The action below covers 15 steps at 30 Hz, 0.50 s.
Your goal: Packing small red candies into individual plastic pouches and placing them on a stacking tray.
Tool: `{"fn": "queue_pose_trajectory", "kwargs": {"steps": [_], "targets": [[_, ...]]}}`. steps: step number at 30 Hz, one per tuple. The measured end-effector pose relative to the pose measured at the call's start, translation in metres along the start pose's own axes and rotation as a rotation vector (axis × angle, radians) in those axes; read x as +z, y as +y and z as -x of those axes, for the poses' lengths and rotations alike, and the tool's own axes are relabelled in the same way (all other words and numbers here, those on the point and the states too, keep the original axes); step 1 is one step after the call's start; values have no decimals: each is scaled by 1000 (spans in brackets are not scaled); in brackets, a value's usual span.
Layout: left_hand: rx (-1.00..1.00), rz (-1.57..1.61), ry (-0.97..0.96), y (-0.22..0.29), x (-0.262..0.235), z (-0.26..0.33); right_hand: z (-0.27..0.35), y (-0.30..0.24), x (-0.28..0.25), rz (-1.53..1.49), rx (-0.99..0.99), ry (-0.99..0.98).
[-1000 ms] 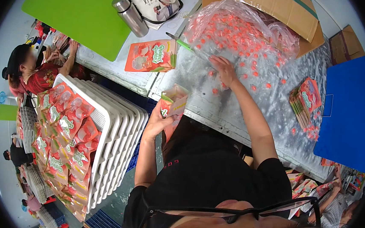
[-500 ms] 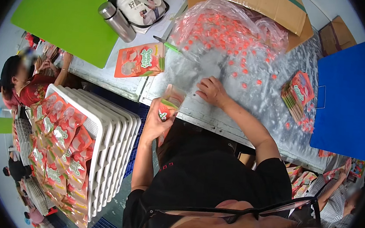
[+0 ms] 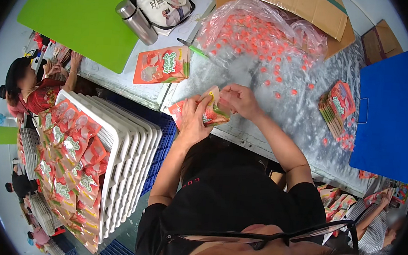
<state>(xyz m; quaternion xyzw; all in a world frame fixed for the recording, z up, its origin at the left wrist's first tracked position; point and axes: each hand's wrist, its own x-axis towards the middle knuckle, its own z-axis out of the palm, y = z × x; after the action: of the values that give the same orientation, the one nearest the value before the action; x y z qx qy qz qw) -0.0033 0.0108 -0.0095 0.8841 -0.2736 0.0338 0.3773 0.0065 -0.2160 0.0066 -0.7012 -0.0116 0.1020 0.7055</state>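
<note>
My left hand (image 3: 193, 122) grips an orange printed pouch (image 3: 204, 112) from below, at the near edge of the metal table (image 3: 281, 114). My right hand (image 3: 238, 100) pinches the pouch's open top, fingers at its mouth. Small red pieces (image 3: 284, 81) lie scattered on the table just beyond my hands. A clear plastic bag (image 3: 254, 33) full of the same red pieces lies further back.
A flat orange pouch (image 3: 162, 65) lies to the left, a stack of pouches (image 3: 336, 106) to the right. A steel flask (image 3: 136, 22), white bag, cardboard box (image 3: 300, 5), green board and blue board (image 3: 388, 111) ring the table. White trays (image 3: 120, 154) with filled pouches stand at my left; other people work nearby.
My right hand has come back from the scattered red pieces to the pouch's mouth. My left hand has raised the pouch toward the table edge.
</note>
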Motion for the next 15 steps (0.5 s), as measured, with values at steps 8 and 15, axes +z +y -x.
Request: {"fn": "queue_pose_trajectory", "kwargs": {"steps": [8,15], "targets": [[-2,-3,105,5,15,0,6,-15,28,633,-524,385],[3,-64,59,17,28,-4,4,-9,28,554,-563,320]]}}
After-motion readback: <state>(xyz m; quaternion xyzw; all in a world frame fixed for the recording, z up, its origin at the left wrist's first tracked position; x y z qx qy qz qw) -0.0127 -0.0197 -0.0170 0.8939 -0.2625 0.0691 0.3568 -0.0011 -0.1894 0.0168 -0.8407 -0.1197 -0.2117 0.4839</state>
